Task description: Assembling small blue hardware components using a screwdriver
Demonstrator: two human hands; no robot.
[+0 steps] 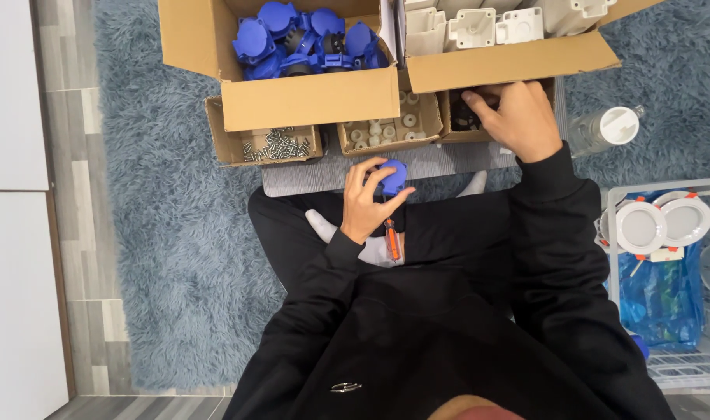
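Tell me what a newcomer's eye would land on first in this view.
First, the big cardboard box at top centre, heaped with bright blue plastic parts, next to a box of white housings. Then the hands: the left hand holds one blue part over the lap, while the right hand reaches into a small box of dark pieces. An orange-handled screwdriver lies on the lap.

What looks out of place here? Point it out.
A clear plastic bottle lies on its side on the blue rug, right of the boxes. An orange-handled screwdriver rests loose on the person's lap. Otherwise nothing looks spilled or damaged.
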